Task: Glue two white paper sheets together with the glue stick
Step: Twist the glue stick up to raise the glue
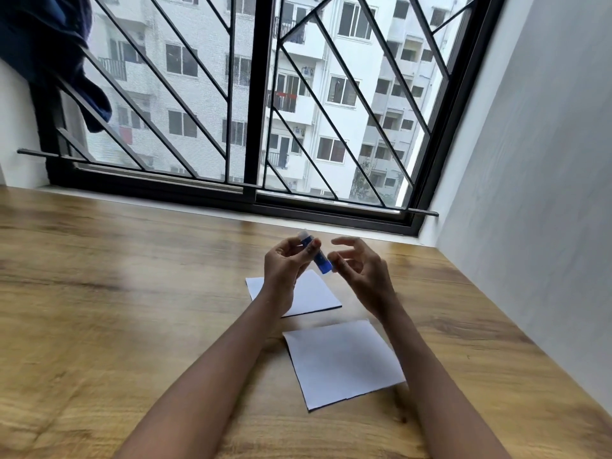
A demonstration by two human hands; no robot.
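My left hand [287, 266] holds a blue glue stick [317, 255] above the table, fingers and thumb curled round its upper part, white cap end pointing up and away. My right hand [359, 268] pinches the lower end of the stick with thumb and forefinger, the other fingers spread loosely. Two white paper sheets lie flat on the wooden table [116, 309]. The far sheet [314, 294] lies under my hands, partly hidden by my left wrist. The near sheet [342, 362] lies between my forearms.
A barred window [258, 104] runs along the table's far edge. A grey wall [536, 193] closes the right side. Dark blue cloth [49, 51] hangs at the upper left.
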